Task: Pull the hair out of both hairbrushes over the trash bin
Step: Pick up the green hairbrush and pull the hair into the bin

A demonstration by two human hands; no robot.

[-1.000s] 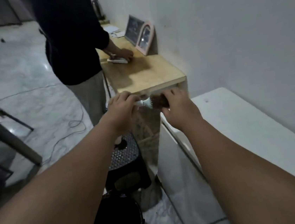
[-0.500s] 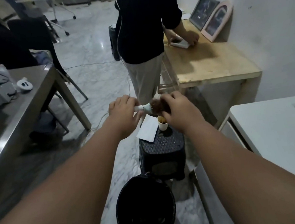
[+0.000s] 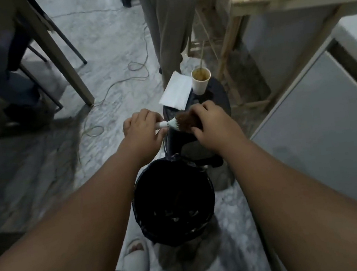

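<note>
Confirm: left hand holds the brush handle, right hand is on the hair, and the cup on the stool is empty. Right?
Not quite. The head view shows the cup on the stool holding brownish liquid. The rest stands: left hand holds the brush handle, right hand is on the hair.

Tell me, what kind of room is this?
Probably an office or workroom: hard marble-like floor, plain work tables along the sides, a cable trailing across the floor, and a lined trash bin.
</note>
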